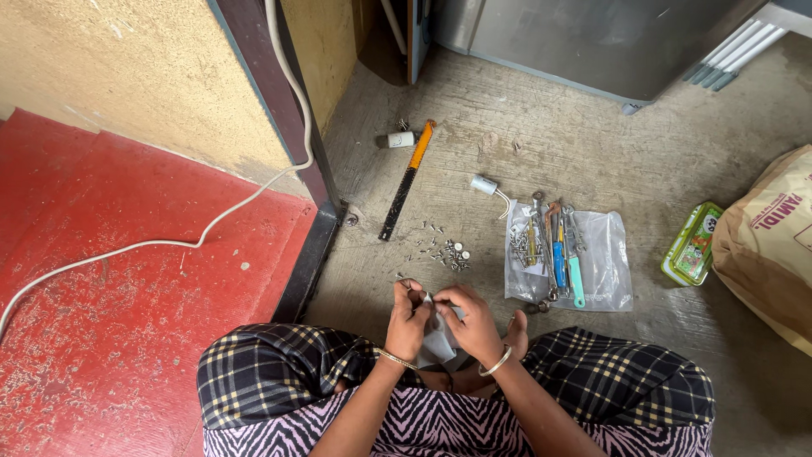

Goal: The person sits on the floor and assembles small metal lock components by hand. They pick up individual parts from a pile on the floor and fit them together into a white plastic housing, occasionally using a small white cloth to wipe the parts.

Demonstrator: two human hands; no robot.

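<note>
**Observer:** What have your hands got?

**Me:** Seated on the concrete floor (592, 152), legs crossed. Both hands are up in front of my lap on one small pale plastic bag (439, 340). My left hand (408, 320) is pinched tight on its upper edge, fingers curled in. My right hand (471, 320) grips the same bag from the other side, thumb and fingers closed over the top. The bag hangs between and just below the two grips, at 6 o'clock from my fingertips. Whether anything is inside it, I cannot tell.

**Observer:** And around you?

**Me:** At 12 o'clock from my hands, near, a scatter of loose screws (446, 250). Beyond that, toward 11 o'clock, a long file with an orange handle (404, 182) lies on the floor, a small white cylinder (399, 140) just beside its handle end. At 2 o'clock, a clear plastic sheet (605, 262) carries a row of hand tools (554, 245). Farther right, a green tin (692, 245) touches a brown sack (770, 245). A white cable (211, 224) crosses the red step (110, 322) at 9 o'clock.
</note>
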